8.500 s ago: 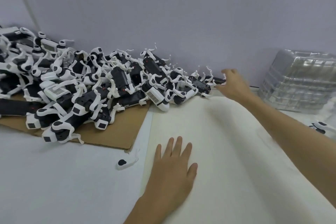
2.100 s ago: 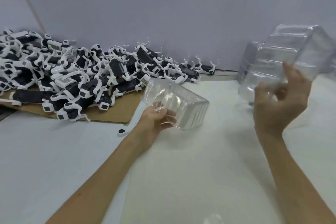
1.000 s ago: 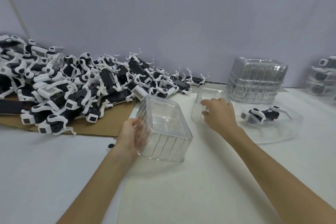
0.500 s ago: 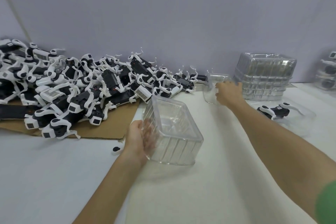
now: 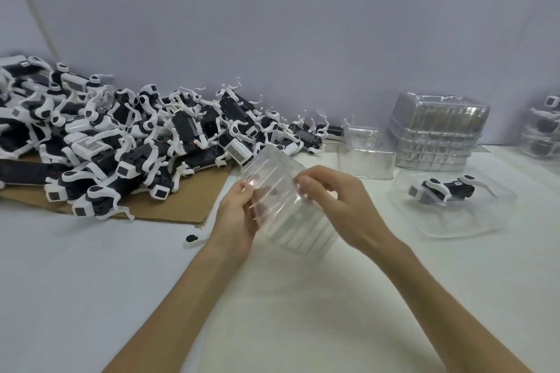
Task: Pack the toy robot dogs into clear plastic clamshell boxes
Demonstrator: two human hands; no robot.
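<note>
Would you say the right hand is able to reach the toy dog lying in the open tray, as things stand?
Probably yes, once it lets go: the right hand holds the clear box with the left hand. The toy dog appears uncovered in the open tray, nothing standing between.

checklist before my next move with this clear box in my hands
1. Grip on the clear box: ok. The left hand and the right hand both hold it, tilted, above the table.
2. Box empty: ok, nothing shows inside it.
3. Box opened up: cannot tell, the clear plastic hides any seam.
4. Toy dogs at hand: ok, the pile lies on the cardboard just left of the box.
5. Spare boxes: ok, a stack stands at the back right.
6. Dog on the right closed in: cannot tell. It lies on a clear tray, and any cover is unclear.
</note>
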